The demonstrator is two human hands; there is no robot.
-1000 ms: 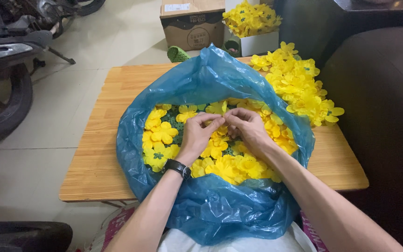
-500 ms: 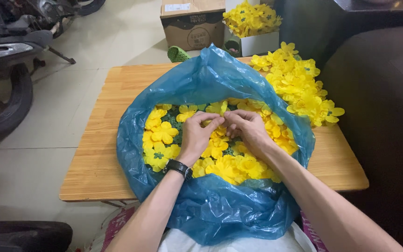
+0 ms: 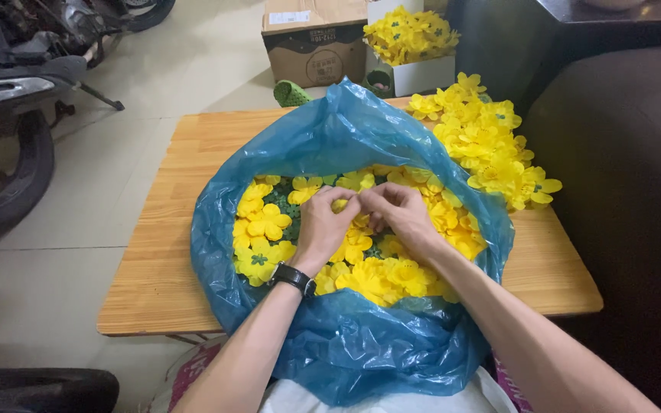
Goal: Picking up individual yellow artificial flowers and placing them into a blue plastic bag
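Note:
A big blue plastic bag (image 3: 330,145) lies open on a low wooden table (image 3: 170,229), filled with yellow fabric flowers (image 3: 265,226) with green centres. Both hands are inside the bag's mouth, fingertips meeting. My left hand (image 3: 327,226), with a black watch on the wrist, pinches a small yellow flower piece (image 3: 340,205). My right hand (image 3: 403,214) grips the same piece from the other side. The fingers hide most of it.
A pile of finished yellow flowers (image 3: 491,145) lies on the table's right edge. Behind the table stand a cardboard box (image 3: 311,42), a white box of flowers (image 3: 411,46) and a green cup (image 3: 292,93). A motorbike wheel (image 3: 5,183) is left; dark furniture (image 3: 621,191) right.
The hands stay together over the flowers in the bag. Only the fingers have shifted slightly on the small piece.

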